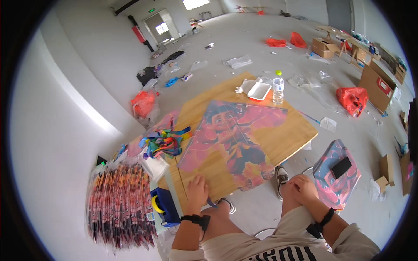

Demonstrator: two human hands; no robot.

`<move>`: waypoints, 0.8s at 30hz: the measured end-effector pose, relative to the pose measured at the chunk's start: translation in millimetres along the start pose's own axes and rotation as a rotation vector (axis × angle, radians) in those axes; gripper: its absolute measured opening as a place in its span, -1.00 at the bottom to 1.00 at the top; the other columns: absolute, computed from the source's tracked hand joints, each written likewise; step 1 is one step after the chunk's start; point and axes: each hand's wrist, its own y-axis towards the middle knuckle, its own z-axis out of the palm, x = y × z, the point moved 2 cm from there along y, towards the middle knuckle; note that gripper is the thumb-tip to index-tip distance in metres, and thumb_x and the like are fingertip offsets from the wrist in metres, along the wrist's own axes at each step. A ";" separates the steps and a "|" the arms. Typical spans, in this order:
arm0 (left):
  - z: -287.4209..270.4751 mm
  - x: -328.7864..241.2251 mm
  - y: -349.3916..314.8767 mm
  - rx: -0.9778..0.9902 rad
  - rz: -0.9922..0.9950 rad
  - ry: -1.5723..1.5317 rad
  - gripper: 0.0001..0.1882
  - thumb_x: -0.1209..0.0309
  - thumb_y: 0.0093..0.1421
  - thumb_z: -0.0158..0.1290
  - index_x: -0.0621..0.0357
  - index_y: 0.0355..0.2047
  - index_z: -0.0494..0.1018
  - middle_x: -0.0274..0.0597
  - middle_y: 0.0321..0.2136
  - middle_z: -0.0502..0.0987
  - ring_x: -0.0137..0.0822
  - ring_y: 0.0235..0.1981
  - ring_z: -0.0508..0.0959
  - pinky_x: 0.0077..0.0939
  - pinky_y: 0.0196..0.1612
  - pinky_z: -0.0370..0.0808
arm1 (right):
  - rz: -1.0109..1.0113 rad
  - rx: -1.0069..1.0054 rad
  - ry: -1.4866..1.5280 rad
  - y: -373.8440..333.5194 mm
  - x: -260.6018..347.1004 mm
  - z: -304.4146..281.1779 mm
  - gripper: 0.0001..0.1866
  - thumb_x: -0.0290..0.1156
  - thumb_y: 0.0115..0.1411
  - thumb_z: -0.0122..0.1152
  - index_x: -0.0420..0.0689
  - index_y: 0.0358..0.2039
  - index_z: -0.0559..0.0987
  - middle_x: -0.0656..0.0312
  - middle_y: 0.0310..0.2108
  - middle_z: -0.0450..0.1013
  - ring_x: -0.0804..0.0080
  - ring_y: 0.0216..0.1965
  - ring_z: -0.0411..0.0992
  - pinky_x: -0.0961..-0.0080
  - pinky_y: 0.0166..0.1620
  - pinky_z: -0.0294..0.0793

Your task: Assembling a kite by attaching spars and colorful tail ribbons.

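Observation:
A pink printed kite (230,130), thin and partly see-through, lies spread over the wooden table (287,141) with a cartoon figure on it. My left hand (198,190) rests on the near edge of the table, left of the kite's lower end, fingers laid out and holding nothing. Beside its wrist a short dark blue strip (212,202) hangs at the edge. My right hand (305,189) sits on my right knee, fingers curled in with nothing visible in them. To the left lies a heap of rainbow ribbons (164,143).
A blue tape dispenser (165,206) stands beside a stack of packed kites (119,202) at left. A water bottle (278,89) and white tray (259,91) are at the table's far side. Right, a phone (341,167) lies on a printed stool. Red bags (352,100) and cartons (375,87) litter the floor.

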 end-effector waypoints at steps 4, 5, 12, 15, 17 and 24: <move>-25.4 -32.2 -38.5 -0.049 -0.032 -0.424 -0.55 0.38 0.33 0.07 0.23 0.20 0.46 0.10 0.20 0.50 0.14 0.21 0.49 -0.04 0.28 0.40 | 0.014 -0.027 0.044 -3.2 -1.0 2.6 -0.87 -0.45 0.14 0.22 -0.07 -0.34 0.71 0.13 -0.29 0.60 0.04 -0.12 0.54 0.16 -0.01 0.52; -32.4 -33.4 -50.5 -0.108 -0.010 -0.532 -0.56 0.40 0.33 0.07 0.24 0.20 0.47 0.12 0.18 0.52 0.15 0.20 0.50 -0.05 0.26 0.42 | 0.023 -0.025 0.055 -3.4 -0.7 3.9 -0.87 -0.46 0.14 0.22 -0.07 -0.34 0.71 0.13 -0.29 0.60 0.04 -0.13 0.54 0.16 -0.02 0.52; -46.7 8.2 -133.9 -0.221 -0.427 -0.739 -0.64 0.41 0.38 0.09 0.23 0.15 0.49 0.10 0.03 0.61 -0.04 0.06 0.63 -0.28 0.11 0.54 | -0.048 0.011 0.065 -9.5 -0.5 6.0 -0.86 -0.54 0.14 0.19 -0.13 -0.31 0.67 0.11 -0.32 0.58 0.11 -0.26 0.53 0.30 -0.21 0.52; -54.5 26.9 -146.6 -0.246 -0.544 -0.795 -0.68 0.41 0.40 0.09 0.23 0.12 0.50 0.00 -0.04 0.64 -0.25 -0.04 0.65 -0.39 0.02 0.57 | -0.083 0.018 0.048 -9.3 1.3 7.4 -0.86 -0.54 0.13 0.19 -0.13 -0.31 0.67 0.11 -0.33 0.57 0.11 -0.28 0.53 0.31 -0.22 0.52; -57.4 40.9 -145.9 -0.276 -0.509 -0.758 -0.69 0.42 0.41 0.09 0.24 0.11 0.50 -0.07 -0.09 0.65 -0.38 -0.10 0.65 -0.44 -0.03 0.58 | -0.011 0.032 0.085 -8.4 8.0 8.5 -0.87 -0.50 0.12 0.20 -0.10 -0.35 0.69 0.10 -0.33 0.57 0.03 -0.20 0.53 0.21 -0.11 0.52; -81.8 43.9 -49.0 -0.229 -0.493 -1.072 -0.65 0.38 0.41 0.11 0.21 0.15 0.43 -0.20 -0.10 0.57 -0.40 -0.20 0.62 -0.48 -0.12 0.59 | -0.091 -0.002 0.059 -2.3 -0.5 14.4 -0.86 -0.53 0.10 0.18 -0.13 -0.33 0.66 0.08 -0.32 0.57 0.02 -0.20 0.53 0.22 -0.10 0.51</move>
